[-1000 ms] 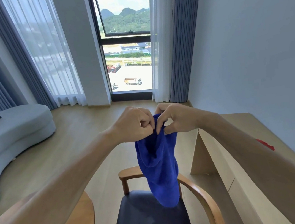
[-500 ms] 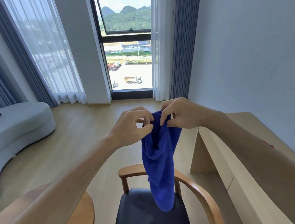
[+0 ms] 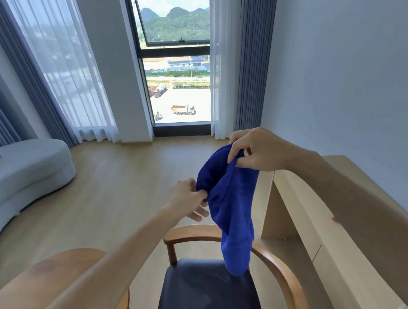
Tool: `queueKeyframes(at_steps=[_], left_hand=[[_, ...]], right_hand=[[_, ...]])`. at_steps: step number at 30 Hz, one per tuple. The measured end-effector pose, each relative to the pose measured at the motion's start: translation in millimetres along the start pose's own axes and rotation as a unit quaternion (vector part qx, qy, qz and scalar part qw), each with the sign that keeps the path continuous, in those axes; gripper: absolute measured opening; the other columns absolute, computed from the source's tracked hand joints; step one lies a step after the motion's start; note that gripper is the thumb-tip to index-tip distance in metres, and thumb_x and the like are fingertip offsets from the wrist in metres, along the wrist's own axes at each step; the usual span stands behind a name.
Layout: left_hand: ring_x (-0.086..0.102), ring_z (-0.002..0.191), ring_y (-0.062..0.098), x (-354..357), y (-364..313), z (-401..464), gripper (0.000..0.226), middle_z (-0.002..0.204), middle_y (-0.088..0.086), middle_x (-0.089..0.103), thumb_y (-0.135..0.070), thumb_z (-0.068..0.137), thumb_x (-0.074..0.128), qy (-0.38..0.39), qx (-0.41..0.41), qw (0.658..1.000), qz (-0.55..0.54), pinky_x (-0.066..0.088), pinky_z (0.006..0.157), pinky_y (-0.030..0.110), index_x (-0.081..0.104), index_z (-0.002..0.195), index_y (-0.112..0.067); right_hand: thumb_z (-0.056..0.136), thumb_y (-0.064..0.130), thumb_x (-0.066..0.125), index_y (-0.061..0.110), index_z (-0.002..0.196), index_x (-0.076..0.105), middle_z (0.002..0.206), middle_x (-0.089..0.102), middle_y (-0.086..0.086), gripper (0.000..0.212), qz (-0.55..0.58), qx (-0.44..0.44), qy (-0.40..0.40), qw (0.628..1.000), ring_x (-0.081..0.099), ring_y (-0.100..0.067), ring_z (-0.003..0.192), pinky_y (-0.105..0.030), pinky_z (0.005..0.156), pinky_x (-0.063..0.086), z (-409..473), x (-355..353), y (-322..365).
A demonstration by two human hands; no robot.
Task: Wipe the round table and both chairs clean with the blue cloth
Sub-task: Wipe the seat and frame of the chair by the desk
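Note:
The blue cloth (image 3: 232, 212) hangs in the air between my hands, its lower end dangling just above the chair seat. My right hand (image 3: 259, 151) pinches its top edge, higher and to the right. My left hand (image 3: 189, 198) pinches another part of the edge, lower and to the left. Below stands a wooden armchair (image 3: 284, 270) with a curved back rail and a dark padded seat (image 3: 205, 300). The round wooden table (image 3: 45, 269) shows at the lower left, partly hidden by my left forearm. Only one chair is in view.
A pale wooden desk or shelf unit (image 3: 337, 240) runs along the right wall, close to the chair. A curved grey sofa (image 3: 20, 174) with a dark cushion sits at the left. Bare wood floor lies ahead, up to the window and curtains.
My hands were together at the top of the cloth; now they have drawn apart, the right up and rightward, the left down, stretching the cloth's edge between them.

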State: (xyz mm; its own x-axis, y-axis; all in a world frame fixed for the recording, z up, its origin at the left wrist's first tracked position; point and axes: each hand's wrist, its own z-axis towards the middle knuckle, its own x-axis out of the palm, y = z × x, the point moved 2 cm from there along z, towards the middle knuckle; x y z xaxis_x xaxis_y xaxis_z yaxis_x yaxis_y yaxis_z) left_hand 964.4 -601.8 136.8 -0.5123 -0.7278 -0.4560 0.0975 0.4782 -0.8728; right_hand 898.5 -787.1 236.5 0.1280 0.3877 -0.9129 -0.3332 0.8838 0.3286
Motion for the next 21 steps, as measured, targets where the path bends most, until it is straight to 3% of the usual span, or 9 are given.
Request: queueKeyframes(at_steps=[4, 9, 11, 16, 21], left_hand=[[0.069, 0.053, 0.021, -46.4, -27.6, 12.6, 0.004, 0.065, 0.007, 0.069, -0.014, 0.091, 0.053, -0.106, 0.045, 0.993, 0.039, 0.053, 0.044, 0.027, 0.051, 0.089, -0.011], [0.069, 0.050, 0.022, -73.9, -61.6, 18.7, 0.008, 0.052, 0.003, 0.067, -0.009, 0.085, 0.050, -0.073, 0.058, 0.987, 0.133, 0.052, 0.043, 0.026, 0.049, 0.088, -0.016], [0.069, 0.051, 0.022, -76.2, -65.7, 17.5, 0.009, 0.051, 0.002, 0.066, -0.008, 0.085, 0.047, -0.067, 0.061, 0.984, 0.154, 0.051, 0.043, 0.025, 0.051, 0.087, -0.016], [0.070, 0.054, 0.019, -84.0, -72.7, 12.5, 0.011, 0.066, 0.006, 0.069, -0.008, 0.087, 0.046, -0.049, 0.052, 0.973, 0.217, 0.051, 0.044, 0.024, 0.056, 0.085, -0.012], [0.066, 0.075, 0.015, -85.6, -70.9, 10.4, 0.019, 0.086, 0.000, 0.066, -0.002, 0.086, 0.048, 0.003, 0.095, 0.962, 0.257, 0.049, 0.052, 0.022, 0.056, 0.082, -0.018]], right_hand=[[0.083, -0.001, 0.059, 0.010, 0.084, 0.074, 0.105, 0.062, 0.005, 0.019, -0.031, 0.025, -0.018, 0.999, 0.057, -0.009, 0.084, -0.007, 0.072, 0.039, -10.0, 1.0, -15.9], [0.086, 0.004, 0.059, 0.013, 0.086, 0.069, 0.096, 0.065, -0.001, 0.012, -0.035, 0.048, 0.015, 0.998, 0.057, -0.010, 0.080, -0.009, 0.069, 0.039, -13.1, 6.7, -23.7], [0.090, 0.009, 0.059, 0.018, 0.088, 0.065, 0.089, 0.063, 0.004, 0.011, -0.045, 0.047, 0.037, 0.997, 0.055, -0.005, 0.076, -0.009, 0.067, 0.037, -11.8, 5.2, -22.8], [0.096, 0.011, 0.053, 0.024, 0.090, 0.055, 0.080, 0.055, 0.020, 0.015, -0.034, 0.040, 0.065, 0.997, 0.054, 0.002, 0.072, -0.006, 0.061, 0.038, -10.1, 4.6, -16.0], [0.097, 0.007, 0.048, 0.023, 0.097, 0.049, 0.085, 0.058, 0.014, 0.016, 0.002, 0.052, 0.061, 0.997, 0.056, -0.003, 0.075, -0.014, 0.064, 0.039, -7.2, 5.7, -13.6]])
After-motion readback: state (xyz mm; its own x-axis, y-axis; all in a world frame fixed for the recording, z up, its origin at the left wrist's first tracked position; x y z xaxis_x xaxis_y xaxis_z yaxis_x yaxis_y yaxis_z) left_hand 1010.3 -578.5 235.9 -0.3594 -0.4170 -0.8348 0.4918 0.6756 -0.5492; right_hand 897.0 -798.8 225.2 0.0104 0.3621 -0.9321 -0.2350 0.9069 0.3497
